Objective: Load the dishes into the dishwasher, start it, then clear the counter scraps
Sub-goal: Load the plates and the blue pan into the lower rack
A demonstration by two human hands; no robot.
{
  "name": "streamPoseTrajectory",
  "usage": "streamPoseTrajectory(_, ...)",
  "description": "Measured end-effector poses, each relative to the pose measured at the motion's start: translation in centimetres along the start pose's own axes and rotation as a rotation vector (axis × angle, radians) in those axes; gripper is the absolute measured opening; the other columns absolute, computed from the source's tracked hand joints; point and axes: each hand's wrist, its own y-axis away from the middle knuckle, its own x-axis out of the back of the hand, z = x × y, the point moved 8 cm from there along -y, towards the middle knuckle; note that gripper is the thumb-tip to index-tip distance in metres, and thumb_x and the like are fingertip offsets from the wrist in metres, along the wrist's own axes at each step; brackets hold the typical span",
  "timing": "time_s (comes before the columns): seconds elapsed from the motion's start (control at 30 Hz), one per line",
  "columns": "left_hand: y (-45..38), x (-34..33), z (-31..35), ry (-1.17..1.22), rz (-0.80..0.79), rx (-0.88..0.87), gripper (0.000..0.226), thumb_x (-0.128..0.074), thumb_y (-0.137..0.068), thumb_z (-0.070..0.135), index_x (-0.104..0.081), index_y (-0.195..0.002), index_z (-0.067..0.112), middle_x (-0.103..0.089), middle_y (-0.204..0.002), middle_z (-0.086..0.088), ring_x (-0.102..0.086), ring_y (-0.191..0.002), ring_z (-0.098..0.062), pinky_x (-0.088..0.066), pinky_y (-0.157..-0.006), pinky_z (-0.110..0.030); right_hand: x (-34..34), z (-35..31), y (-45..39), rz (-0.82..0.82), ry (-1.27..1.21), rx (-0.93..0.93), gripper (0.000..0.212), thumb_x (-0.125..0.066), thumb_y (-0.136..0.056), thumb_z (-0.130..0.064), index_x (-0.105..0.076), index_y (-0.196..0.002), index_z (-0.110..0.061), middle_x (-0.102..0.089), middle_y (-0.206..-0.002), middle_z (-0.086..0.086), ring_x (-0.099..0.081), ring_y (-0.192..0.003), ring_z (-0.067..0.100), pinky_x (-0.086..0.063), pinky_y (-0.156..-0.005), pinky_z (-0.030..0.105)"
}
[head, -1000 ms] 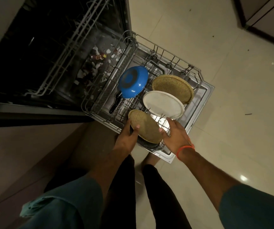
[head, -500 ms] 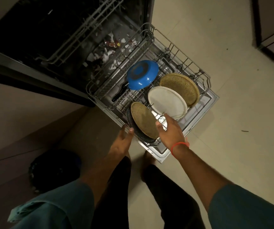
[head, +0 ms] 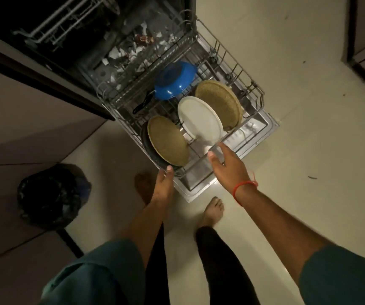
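Both hands meet the lower rack's [head: 232, 137] front rail, apparently to push it in: left hand [head: 162, 183] touching with thumb extended, right hand [head: 226, 164] loosely open.

Wire rack [head: 251, 91] — grey coated metal; blue pan [head: 173, 81] glossy enamel; white plate [head: 199, 119] smooth, matt; two tan plates [head: 168, 139] speckled, rough-looking — floor [head: 287, 51] polished.

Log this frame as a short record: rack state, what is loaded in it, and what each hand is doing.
rack: lower rack pulled out over the open door
loaded: blue pan, white plate, two tan plates
left hand: at the rack's front edge, thumb on the rim
right hand: fingers at the front rail, grip unclear
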Motion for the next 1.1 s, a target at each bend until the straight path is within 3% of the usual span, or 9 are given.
streamPoseTrajectory(0.23, 1.7, -7.0, -1.2, 0.268, -0.100, 0.104, 0.068, -0.034, -0.104, 0.062, -0.020, -0.162, 0.032, -0.024, -0.168, -0.001, -0.027, -0.153, -0.029, -0.032, -0.119, -0.050, -0.3, 2.5, -2.1, -0.100, 0.088, -0.034, 0.061, -0.046, -0.100, -0.055, -0.035, -0.154, -0.029, -0.039, -0.158, 0.001, -0.037, -0.145, 0.024, -0.032, -0.118, 0.044)
streamPoseTrajectory(0.47, -1.0, -4.4, -2.9, 0.436, -0.051, 0.214, 0.066, -0.039, -0.103, 0.061, -0.030, -0.160, 0.030, -0.032, -0.164, 0.000, -0.033, -0.150, -0.028, -0.032, -0.118, -0.049, -0.7, 3.6, -4.3, -0.117, 0.035, -0.169, 0.054, -0.040, -0.103, -0.051, -0.038, -0.151, -0.028, -0.046, -0.153, 0.004, -0.045, -0.138, 0.027, -0.034, -0.110, 0.036)
streamPoseTrajectory(0.53, -1.5, -2.9, -3.3, 0.443, -0.014, 0.207, 0.059, -0.042, -0.102, 0.062, -0.042, -0.151, 0.030, -0.043, -0.154, 0.001, -0.043, -0.140, -0.023, -0.036, -0.113, -0.046, -0.9, 4.3, -4.8, -0.116, 0.041, -0.193, 0.053, -0.040, -0.104, -0.050, -0.041, -0.150, -0.025, -0.048, -0.151, 0.005, -0.045, -0.137, 0.028, -0.033, -0.110, 0.036)
streamPoseTrajectory(0.57, -1.7, -2.3, -3.6, 0.434, -0.018, 0.204, 0.059, -0.044, -0.098, 0.068, -0.047, -0.144, 0.032, -0.048, -0.148, 0.003, -0.047, -0.132, -0.020, -0.039, -0.112, -0.045, -0.8, 4.9, -5.0, -0.107, 0.040, -0.208, 0.053, -0.040, -0.104, -0.050, -0.043, -0.149, -0.024, -0.049, -0.150, 0.005, -0.045, -0.137, 0.028, -0.033, -0.111, 0.036)
streamPoseTrajectory(0.63, -2.9, -1.5, -5.2, 0.423, -0.023, 0.186, 0.090, -0.052, -0.071, 0.091, -0.053, -0.142, 0.036, -0.055, -0.144, 0.010, -0.052, -0.131, -0.017, -0.043, -0.111, -0.048, -0.4, 6.0, -5.5, -0.076, 0.025, -0.240, 0.051, -0.042, -0.103, -0.049, -0.047, -0.147, -0.022, -0.051, -0.149, 0.005, -0.047, -0.136, 0.028, -0.033, -0.114, 0.038)
streamPoseTrajectory(0.7, -4.3, -0.9, -7.1, 0.411, 0.002, 0.175, 0.100, -0.053, -0.057, 0.096, -0.058, -0.138, 0.038, -0.064, -0.138, 0.008, -0.059, -0.129, -0.021, -0.048, -0.108, -0.048, 0.0, 6.8, -5.6, -0.056, 0.007, -0.271, 0.049, -0.042, -0.103, -0.048, -0.050, -0.144, -0.023, -0.052, -0.148, 0.005, -0.047, -0.135, 0.029, -0.034, -0.115, 0.041)
streamPoseTrajectory(0.87, -1.5, -0.1, -5.8, 0.361, 0.030, 0.184, 0.057, -0.045, -0.100, 0.064, -0.049, -0.147, 0.033, -0.056, -0.144, 0.005, -0.055, -0.130, -0.021, -0.046, -0.105, -0.043, 0.7, 7.8, -5.6, -0.090, 0.023, -0.326, 0.051, -0.044, -0.101, -0.050, -0.051, -0.143, -0.022, -0.054, -0.143, 0.007, -0.050, -0.132, 0.030, -0.035, -0.115, 0.046)
streamPoseTrajectory(1.0, -1.0, -0.5, -4.8, 0.380, 0.076, 0.129, 0.048, -0.045, -0.104, 0.055, -0.052, -0.145, 0.031, -0.061, -0.140, 0.004, -0.057, -0.130, -0.019, -0.043, -0.112, -0.042, 1.4, 7.0, -7.2, -0.101, 0.040, -0.318, 0.059, -0.044, -0.092, -0.059, -0.054, -0.140, -0.027, -0.053, -0.144, 0.004, -0.048, -0.133, 0.027, -0.034, -0.116, 0.045)
streamPoseTrajectory(1.1, -0.8, -1.1, -3.7, 0.432, 0.102, 0.118, 0.068, -0.051, -0.092, 0.071, -0.050, -0.147, 0.031, -0.060, -0.144, 0.003, -0.055, -0.134, -0.023, -0.043, -0.112, -0.046, 1.9, 5.2, -9.0, -0.178, 0.066, -0.268, 0.049, -0.043, -0.102, -0.048, -0.050, -0.144, -0.024, -0.051, -0.148, 0.003, -0.048, -0.135, 0.028, -0.034, -0.116, 0.045)
